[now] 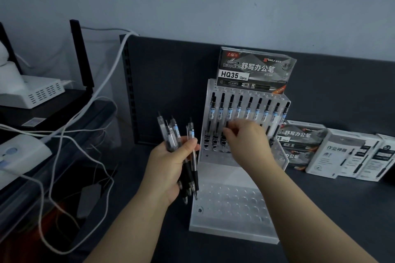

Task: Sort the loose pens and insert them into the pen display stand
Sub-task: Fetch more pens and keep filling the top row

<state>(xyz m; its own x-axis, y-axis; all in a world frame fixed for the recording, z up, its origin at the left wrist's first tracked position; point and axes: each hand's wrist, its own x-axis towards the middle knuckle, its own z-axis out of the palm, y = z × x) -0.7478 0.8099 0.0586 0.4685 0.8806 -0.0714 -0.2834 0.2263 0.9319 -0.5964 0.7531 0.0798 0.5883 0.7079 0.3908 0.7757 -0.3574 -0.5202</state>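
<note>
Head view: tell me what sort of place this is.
Probably a stationery shop or stockroom: a clear pen display stand, boxed pen packs beside it, a slotted shelving panel behind.

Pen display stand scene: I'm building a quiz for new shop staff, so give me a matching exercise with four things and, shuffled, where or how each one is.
Things
1. loose pens
2. HQ35 box
3. white boxes
4. front holes of the stand

Places or states
A. empty
B. on the table, right of the stand
C. gripped in the left hand
D. at the top back of the stand

Pairs: 1-C, 2-D, 3-B, 4-A
</note>
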